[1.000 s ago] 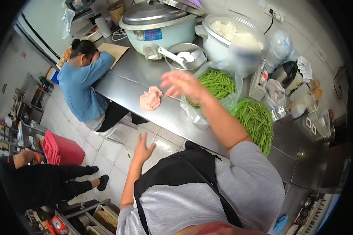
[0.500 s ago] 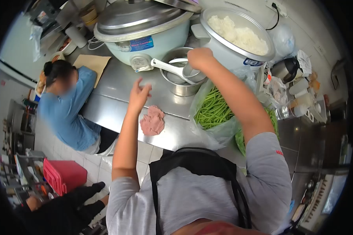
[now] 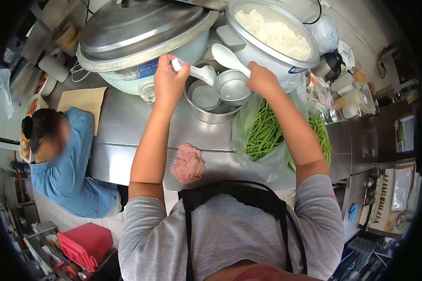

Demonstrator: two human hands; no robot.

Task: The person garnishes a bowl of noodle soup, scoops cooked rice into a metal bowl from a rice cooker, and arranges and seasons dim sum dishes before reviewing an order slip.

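My left hand (image 3: 170,79) is closed round the white handle of a metal ladle (image 3: 232,87), whose round cup hangs over a steel pot (image 3: 211,117). A second round metal bowl (image 3: 205,96) shows inside that pot. In my right hand (image 3: 263,80), closed at the pot's right side, is the handle end of a white rice paddle (image 3: 224,55); its broad head points up and left, toward the rice cookers. Near the counter's front edge, between my forearms, lies a crumpled pink cloth (image 3: 188,164).
A lidded rice cooker (image 3: 145,33) stands at back left, and an open cooker (image 3: 295,70) holding white rice (image 3: 274,33) at back right. A plastic bag of green beans (image 3: 265,133) sits near my right forearm. A person in blue (image 3: 70,164) leans on the counter at left.
My left hand has moved up and now grips the ladle's handle. My right hand has moved from the pot with the rice paddle turned head-up. The camera view has shifted.
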